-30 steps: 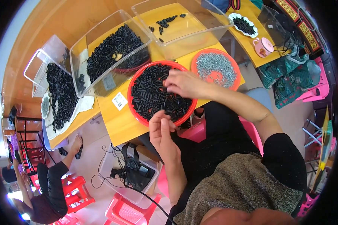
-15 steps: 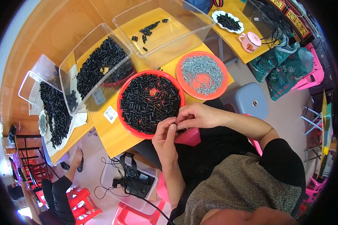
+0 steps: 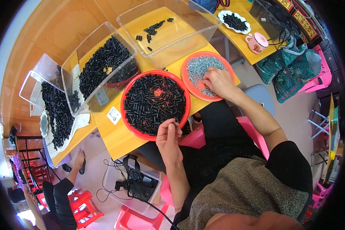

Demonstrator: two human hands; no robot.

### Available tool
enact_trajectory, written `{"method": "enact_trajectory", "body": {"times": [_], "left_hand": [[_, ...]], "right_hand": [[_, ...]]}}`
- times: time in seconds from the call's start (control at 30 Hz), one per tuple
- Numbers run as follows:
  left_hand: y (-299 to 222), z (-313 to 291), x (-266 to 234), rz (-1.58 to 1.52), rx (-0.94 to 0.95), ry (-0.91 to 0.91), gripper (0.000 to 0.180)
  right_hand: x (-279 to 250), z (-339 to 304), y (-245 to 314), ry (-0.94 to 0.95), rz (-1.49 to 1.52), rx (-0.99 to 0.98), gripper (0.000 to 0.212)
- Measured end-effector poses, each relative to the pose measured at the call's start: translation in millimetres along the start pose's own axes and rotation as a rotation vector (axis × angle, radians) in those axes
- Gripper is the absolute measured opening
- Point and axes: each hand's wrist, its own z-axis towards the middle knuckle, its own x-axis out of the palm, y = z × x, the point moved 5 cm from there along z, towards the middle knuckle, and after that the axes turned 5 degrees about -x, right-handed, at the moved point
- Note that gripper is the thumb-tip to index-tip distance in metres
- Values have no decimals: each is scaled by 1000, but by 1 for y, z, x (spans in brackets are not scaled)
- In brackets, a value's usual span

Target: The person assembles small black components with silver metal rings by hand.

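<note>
My left hand (image 3: 169, 141) is closed in a pinch at the near right rim of a red basin (image 3: 123, 115). A small dark piece barely shows at its fingertips, apparently one of the black plastic parts (image 3: 149, 101) heaped in the basin. To the right, my right hand (image 3: 220, 82) reaches over an orange-red plate (image 3: 187, 82). Its fingers are bent together, tips down among the loose silver screws (image 3: 203, 66). Whether a screw is between them is hidden.
Clear plastic bins (image 3: 161, 53) with black parts stand beyond the basin on the yellow table (image 3: 110, 142). A white plate (image 3: 247, 30) and pink mug (image 3: 258, 43) are at far right. Another person's leg (image 3: 74, 172) shows at lower left, near a red stool (image 3: 84, 207).
My hands were together at the basin's near rim. The right hand has moved away, right and forward, onto the screw plate; the left has stayed nearly in place, still pinched.
</note>
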Motion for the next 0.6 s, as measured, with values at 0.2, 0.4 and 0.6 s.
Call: {"method": "enact_trajectory", "body": {"times": [0.2,0.4,0.6], "left_hand": [[4,0,10,110,10,-9,16],[17,17,53,377,29,121,19],[39,35,74,452,120,198,18]], "right_hand": [[-3,-2,-8,-54,152,-34,15],[-13,-22,10,316,965,164,17],[-23,-32,22,512,1070,272,16]]}}
